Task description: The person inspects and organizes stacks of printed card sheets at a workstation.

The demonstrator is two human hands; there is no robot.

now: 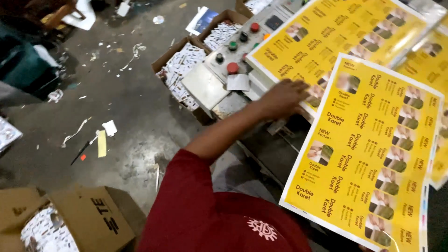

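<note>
While left hand [282, 98] rests on yellow printed sheets [326, 32], loose sheet [368, 154] nearer; cardboard boxes [182, 65] beside

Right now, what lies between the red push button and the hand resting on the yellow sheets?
In the head view, a small white paper slip lies between the red push button and the left hand.

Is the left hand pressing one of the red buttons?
No, the left hand rests on the yellow sheets, beside the red buttons.

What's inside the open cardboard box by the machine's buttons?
The open brown cardboard box is filled with small white printed paper pieces, packed to the rim. Whatever lies beneath them is covered.
</note>
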